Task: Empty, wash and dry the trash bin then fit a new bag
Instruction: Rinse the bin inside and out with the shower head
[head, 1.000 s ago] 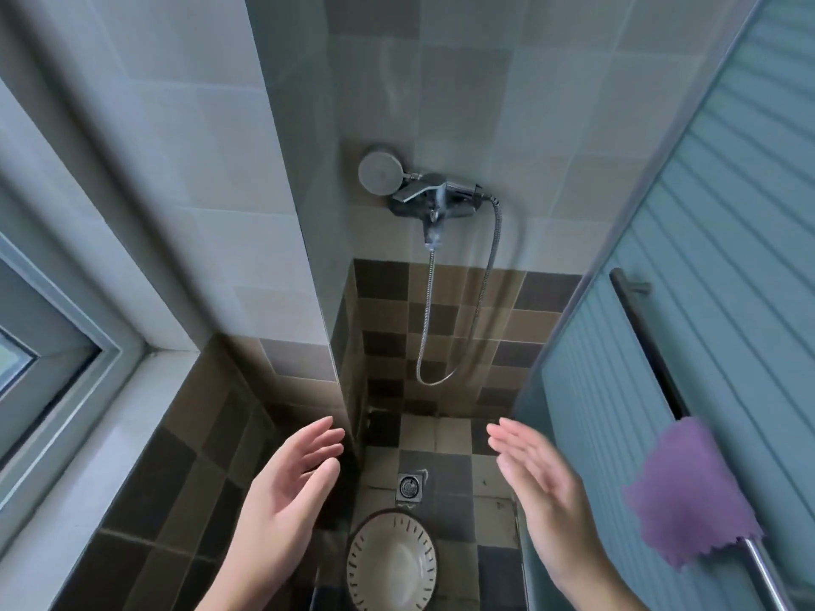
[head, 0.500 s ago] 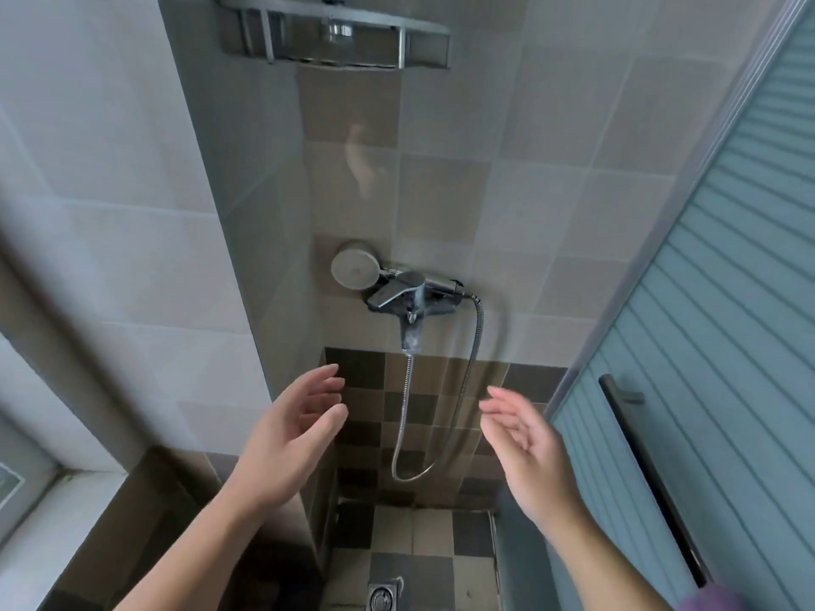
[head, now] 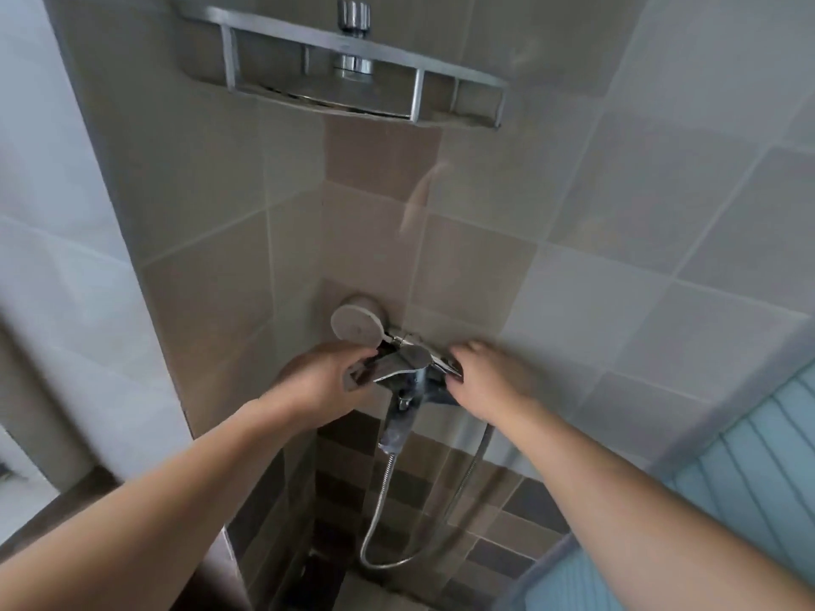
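The trash bin is out of sight in the head view. Both my hands are up at the chrome shower tap [head: 408, 363] on the tiled wall. My left hand [head: 315, 383] grips the tap's left end, fingers curled round it just below the round white shower head [head: 356, 321]. My right hand [head: 487, 377] is blurred; its fingers and thumb curl over the tap's right end. The tap's lever points toward me between the two hands. A metal hose [head: 380, 496] hangs in a loop under the tap.
A metal corner shelf [head: 335, 88] is fixed high on the wall above the tap. A glass shower screen [head: 167, 266] stands close on the left. A pale blue slatted door [head: 745, 487] is close on the right. Dark checked tiles cover the lower wall.
My view has tilted up from the floor and bin to the wall. Both hands, which were open in the air, have reached forward and taken hold of the tap's two ends.
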